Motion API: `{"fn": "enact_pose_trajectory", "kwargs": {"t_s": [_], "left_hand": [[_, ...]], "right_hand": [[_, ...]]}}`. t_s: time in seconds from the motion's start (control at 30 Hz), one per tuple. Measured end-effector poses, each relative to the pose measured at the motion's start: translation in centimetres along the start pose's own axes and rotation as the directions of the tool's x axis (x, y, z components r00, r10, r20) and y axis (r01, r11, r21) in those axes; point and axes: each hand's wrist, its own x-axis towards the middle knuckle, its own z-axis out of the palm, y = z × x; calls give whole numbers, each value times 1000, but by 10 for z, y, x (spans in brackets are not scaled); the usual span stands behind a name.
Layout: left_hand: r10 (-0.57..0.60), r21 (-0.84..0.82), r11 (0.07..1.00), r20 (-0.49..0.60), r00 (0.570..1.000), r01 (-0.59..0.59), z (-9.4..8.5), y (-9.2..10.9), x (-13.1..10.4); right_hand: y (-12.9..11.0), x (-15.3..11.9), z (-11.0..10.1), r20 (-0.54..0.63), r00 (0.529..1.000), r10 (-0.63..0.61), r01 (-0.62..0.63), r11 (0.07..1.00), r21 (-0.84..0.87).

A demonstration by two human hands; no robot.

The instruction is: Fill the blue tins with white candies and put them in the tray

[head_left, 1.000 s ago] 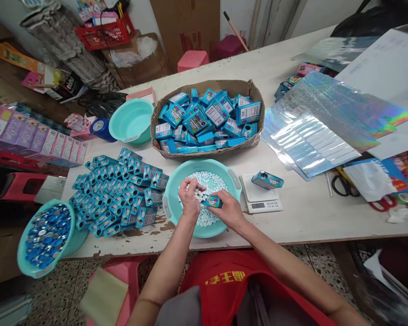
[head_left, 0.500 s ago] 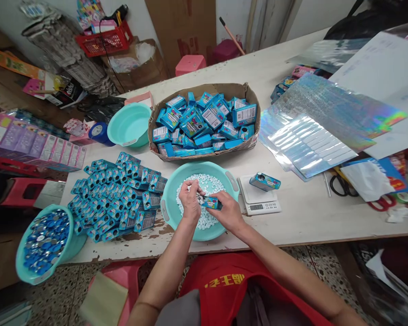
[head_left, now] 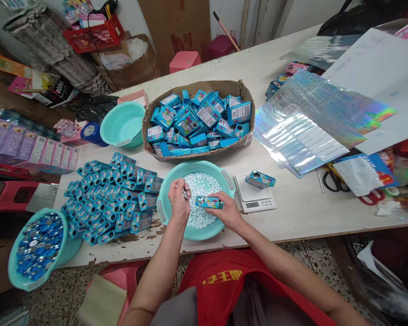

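A small blue candy tin (head_left: 208, 202) with a round hole at one end is gripped in my right hand (head_left: 228, 213), tilted over a turquoise basin (head_left: 170, 175). My left hand (head_left: 179, 199) is curled around some small white candies (head_left: 185, 194), a short way left of the tin. Loose white candies (head_left: 202, 181) cover much of the basin's floor beneath both hands. To the right, another blue tin (head_left: 260, 179) lies on a white digital scale (head_left: 258, 205).
Behind the basin stands a cardboard box (head_left: 197, 154) of blue tins. Many tins (head_left: 112, 194) with round holes sit at left, near a bucket of blue and silver caps (head_left: 39, 249) and another turquoise basin (head_left: 122, 122). Holographic sheets (head_left: 302, 140) and scissors (head_left: 333, 181) lie at right.
My left hand has drawn away leftward from the tin's holed end, leaving a gap. The right hand still holds the tin, now more level with its label showing. The view has shifted slightly.
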Motion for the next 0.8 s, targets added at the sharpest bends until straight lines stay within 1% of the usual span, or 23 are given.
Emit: {"fn": "enact_pose_trajectory", "kwargs": {"t_s": [0.03, 0.07, 0.1, 0.13, 0.17, 0.2, 0.23, 0.27, 0.33, 0.4, 0.47, 0.5, 0.57, 0.63, 0.67, 0.7, 0.73, 0.77, 0.8], "left_hand": [[2, 154, 988, 16, 1000, -5, -8, -3, 4], [7, 326, 945, 46, 999, -21, -15, -7, 8], [8, 484, 874, 87, 996, -49, -23, -10, 11], [-1, 598, 798, 130, 992, -77, -29, -14, 14], [-18, 659, 746, 167, 986, -98, -34, -18, 15], [-41, 676, 730, 191, 981, -100, -37, -21, 15], [-69, 665, 742, 196, 978, -81, -39, -24, 15], [-96, 640, 767, 189, 977, -48, -39, -26, 15], [-113, 574, 818, 133, 985, 17, -35, -28, 15], [-99, 518, 853, 57, 993, 55, -31, -26, 17], [-60, 504, 863, 39, 997, 32, -24, -22, 20], [-28, 519, 855, 58, 998, -7, -19, -20, 21], [50, 573, 811, 135, 990, -119, -5, -17, 22], [111, 609, 757, 238, 965, -238, 18, -16, 21], [128, 611, 734, 302, 945, -295, 32, -17, 19], [143, 604, 713, 372, 917, -356, 47, -19, 16], [158, 586, 689, 454, 877, -427, 64, -21, 12], [169, 556, 658, 549, 819, -508, 80, -23, 8], [172, 514, 617, 651, 739, -596, 97, -27, 4]], "right_hand": [[2, -1, -2, -4, 1000, 4, -4, 1000, 26], [3, -2, -2, -10, 1000, 11, -11, 999, 47], [5, -3, -2, -22, 1000, 20, -19, 998, 63], [5, -2, -1, -34, 999, 26, -23, 997, 74], [6, -1, 1, -42, 999, 23, -19, 996, 82], [5, 1, 4, -43, 999, 10, -6, 996, 90], [4, 3, 7, -36, 999, -10, 13, 995, 99], [3, 6, 10, -23, 999, -31, 33, 993, 111], [0, 11, 12, 2, 999, -53, 52, 989, 142], [-4, 12, 7, 4, 999, -43, 42, 983, 179], [-9, 4, -9, 10, 1000, -26, 23, 971, 239], [-11, -3, -20, 18, 1000, -16, 10, 962, 273], [-15, -23, -48, 31, 999, 15, -24, 949, 315], [-17, -48, -79, 20, 997, 74, -77, 951, 301], [-17, -62, -94, 2, 993, 122, -117, 953, 280], [-15, -75, -107, -19, 984, 178, -166, 950, 266], [-11, -87, -120, -40, 970, 238, -221, 941, 257], [-6, -98, -131, -64, 953, 297, -272, 929, 251], [0, -107, -140, -90, 934, 345, -315, 917, 245]]}}
